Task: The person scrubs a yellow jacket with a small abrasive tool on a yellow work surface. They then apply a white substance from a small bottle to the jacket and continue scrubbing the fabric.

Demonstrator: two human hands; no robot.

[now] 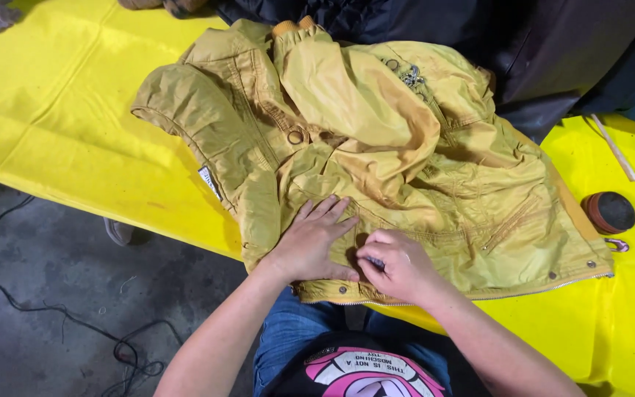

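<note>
A mustard-yellow jacket [376, 154] lies crumpled on a table covered with yellow cloth [60, 110]. My left hand [310, 239] rests flat on the jacket's lower front, fingers spread toward the far side. Right beside it, my right hand [398, 265] is curled with its fingertips pinched on a small dark item against the fabric near the hem; I cannot tell what the item is. The jacket's zipper edge [479, 294] runs along the near side. Metal snaps and a small zipper pocket show on the right panel.
Dark garments [523, 44] are piled at the far edge of the table. A round dark disc [609, 212] and a thin pale stick [614, 147] lie at the right. Cables [53, 309] trail over the grey floor at the left. My blue jeans show below.
</note>
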